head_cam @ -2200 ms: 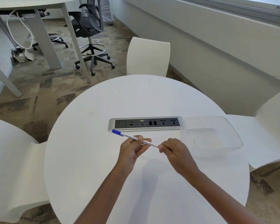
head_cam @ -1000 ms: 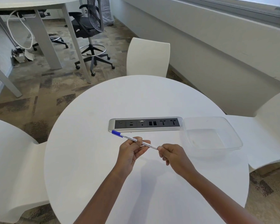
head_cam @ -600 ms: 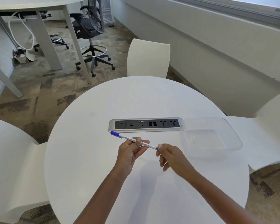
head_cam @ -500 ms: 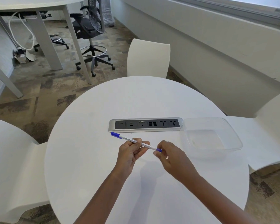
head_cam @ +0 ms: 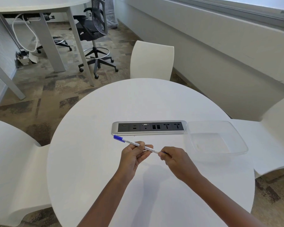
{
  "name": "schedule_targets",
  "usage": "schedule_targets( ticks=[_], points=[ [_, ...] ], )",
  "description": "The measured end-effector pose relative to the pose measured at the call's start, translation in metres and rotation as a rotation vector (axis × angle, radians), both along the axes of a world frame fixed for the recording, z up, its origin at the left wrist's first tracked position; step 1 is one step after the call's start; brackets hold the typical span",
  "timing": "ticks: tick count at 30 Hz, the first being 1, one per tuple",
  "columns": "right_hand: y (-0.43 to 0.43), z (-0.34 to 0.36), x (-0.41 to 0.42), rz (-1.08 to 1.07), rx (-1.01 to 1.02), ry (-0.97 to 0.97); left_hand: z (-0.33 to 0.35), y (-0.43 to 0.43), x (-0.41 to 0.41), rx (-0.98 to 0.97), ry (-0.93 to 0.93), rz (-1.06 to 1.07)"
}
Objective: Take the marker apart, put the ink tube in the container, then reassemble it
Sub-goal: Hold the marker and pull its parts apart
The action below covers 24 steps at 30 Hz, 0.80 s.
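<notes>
- White marker (head_cam: 134,143) was pinched mid-barrel by the left hand (head_cam: 134,154), apparently bracing it.
- Right hand (head_cam: 174,159) pinched its blue end, likely to pull it off.
- Clear container (head_cam: 236,151) stood near.

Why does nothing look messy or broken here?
Nothing stands out. The marker is whole, held over the table by the left hand and right hand. The container sits upright, nothing in it.
</notes>
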State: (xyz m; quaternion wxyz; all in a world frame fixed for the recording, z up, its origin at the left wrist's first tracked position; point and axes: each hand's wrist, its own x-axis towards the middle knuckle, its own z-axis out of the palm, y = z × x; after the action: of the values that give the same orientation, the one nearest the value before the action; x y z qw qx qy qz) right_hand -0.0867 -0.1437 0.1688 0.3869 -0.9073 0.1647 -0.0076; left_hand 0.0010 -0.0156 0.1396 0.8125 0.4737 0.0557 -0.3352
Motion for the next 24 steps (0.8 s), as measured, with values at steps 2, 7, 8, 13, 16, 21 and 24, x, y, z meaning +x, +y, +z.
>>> schedule_targets(
  ticks=[2, 7, 8, 13, 16, 21, 24],
  points=[
    [-0.0014, -0.0009, 0.0009, -0.042, 0.091, 0.046, -0.001, 0.0015, 0.0011, -0.001, 0.001, 0.012],
    [-0.0094, -0.0008, 0.0023, -0.09, 0.414, 0.126, -0.001, 0.0046, 0.0056, 0.017, -0.002, 0.037],
    [-0.01, -0.0008, 0.0025, -0.078, 0.43, 0.131, -0.001, 0.0049, 0.0061, 0.02, 0.0, 0.039],
    [-0.0088, -0.0016, 0.0044, -0.075, 0.408, 0.137, -0.0018, 0.0042, 0.0067, 0.019, 0.028, 0.054],
    [-0.0082, -0.0025, 0.0026, -0.07, 0.387, 0.072, -0.0018, 0.0037, 0.0074, 0.01, 0.033, 0.061],
    [-0.0057, -0.003, -0.0027, -0.073, 0.12, -0.053, -0.0037, 0.0044, 0.0088, 0.027, 0.055, 0.075],
    [-0.0046, -0.0057, -0.0043, -0.039, -0.009, -0.131, -0.0059, 0.0039, 0.0084, 0.029, 0.067, 0.078]
  ],
)
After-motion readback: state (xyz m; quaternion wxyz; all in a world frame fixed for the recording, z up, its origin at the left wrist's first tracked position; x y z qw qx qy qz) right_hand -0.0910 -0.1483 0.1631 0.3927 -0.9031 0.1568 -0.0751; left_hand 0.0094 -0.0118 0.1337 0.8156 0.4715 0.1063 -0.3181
